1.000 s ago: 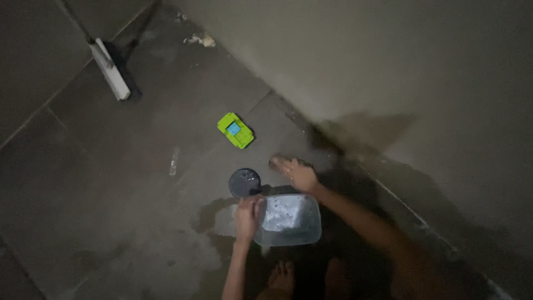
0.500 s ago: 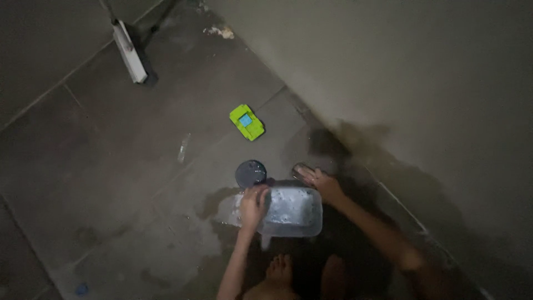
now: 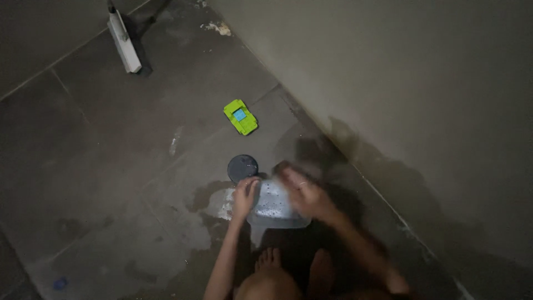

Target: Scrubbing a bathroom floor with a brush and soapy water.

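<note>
On the wet grey tiled floor [image 3: 111,166], the left hand [image 3: 244,195] grasps the edge of a clear rectangular plastic container [image 3: 272,208], while the blurred right hand [image 3: 302,191] lies over it, grip unclear.

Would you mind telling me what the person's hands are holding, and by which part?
The left hand grips the clear plastic container by its left rim. The right hand lies over its right side, too blurred to confirm a grip.
</note>
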